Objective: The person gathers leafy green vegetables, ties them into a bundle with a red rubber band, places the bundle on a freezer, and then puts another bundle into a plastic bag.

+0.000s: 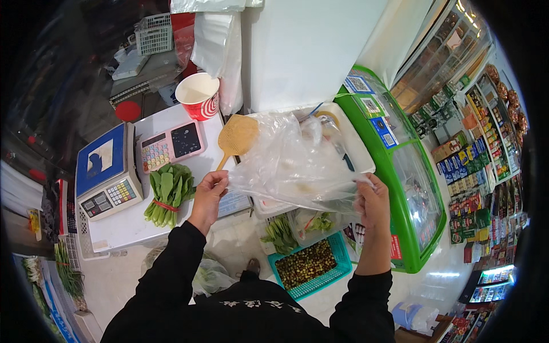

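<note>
A clear plastic bag [280, 166] is stretched between my two hands, over a white tub [359, 137]. My left hand [209, 195] pinches its left edge, while the fingers of my right hand [372, 201] close on its right edge. The bag looks flat, with nothing visible inside it. Just beyond my left hand lies a yellow fly swatter [238, 135]. A bunch of leafy greens [167, 194], tied with a red band, rests on the white table left of that hand. Through the film, the tub's contents are blurred.
A scale [110, 171], a pink calculator [171, 146] and a red-white paper bucket [198, 96] stand on the table [108, 234]. To the right is a green-framed chest freezer [423, 188]. A teal basket [309, 292] of small round brownish items sits on the floor. Packaged goods [469, 166] line shelves farther right.
</note>
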`<state>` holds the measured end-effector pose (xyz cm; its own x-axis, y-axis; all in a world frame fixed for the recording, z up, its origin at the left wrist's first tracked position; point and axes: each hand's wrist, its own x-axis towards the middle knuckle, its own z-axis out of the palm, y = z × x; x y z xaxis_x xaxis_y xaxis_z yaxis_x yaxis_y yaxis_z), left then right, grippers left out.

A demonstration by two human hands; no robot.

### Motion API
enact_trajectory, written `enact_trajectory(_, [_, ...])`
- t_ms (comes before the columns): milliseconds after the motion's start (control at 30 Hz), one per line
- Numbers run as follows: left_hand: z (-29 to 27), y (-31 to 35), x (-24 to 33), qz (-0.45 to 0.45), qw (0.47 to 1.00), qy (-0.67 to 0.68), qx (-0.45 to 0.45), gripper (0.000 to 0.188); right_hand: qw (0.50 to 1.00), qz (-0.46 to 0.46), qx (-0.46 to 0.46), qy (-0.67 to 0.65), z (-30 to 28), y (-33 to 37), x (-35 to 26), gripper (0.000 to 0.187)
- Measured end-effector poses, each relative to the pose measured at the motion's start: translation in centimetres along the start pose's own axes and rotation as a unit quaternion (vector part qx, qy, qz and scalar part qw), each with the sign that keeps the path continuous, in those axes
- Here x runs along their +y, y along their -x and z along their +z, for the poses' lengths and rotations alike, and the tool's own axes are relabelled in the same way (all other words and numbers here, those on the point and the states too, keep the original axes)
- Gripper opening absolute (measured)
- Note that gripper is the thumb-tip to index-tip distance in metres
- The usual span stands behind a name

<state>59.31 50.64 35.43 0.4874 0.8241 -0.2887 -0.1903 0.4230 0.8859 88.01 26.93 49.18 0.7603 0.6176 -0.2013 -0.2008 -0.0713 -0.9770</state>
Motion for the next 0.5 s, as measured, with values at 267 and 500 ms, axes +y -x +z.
enact_trajectory(267, [9.0,5.0,4.9,0.300,0.898,-0.318,-0.043,0.025,0.971,-0.155,-0.015,0.183,3.2,2.6,-0.9,0.008])
enact_trajectory(500, [10.4,5.5,13.6,0.304,0.949,-0.030,-0.082,0.015,0.852,-0.409,0.233,0.229,2.6,4.8,-4.5,0.010])
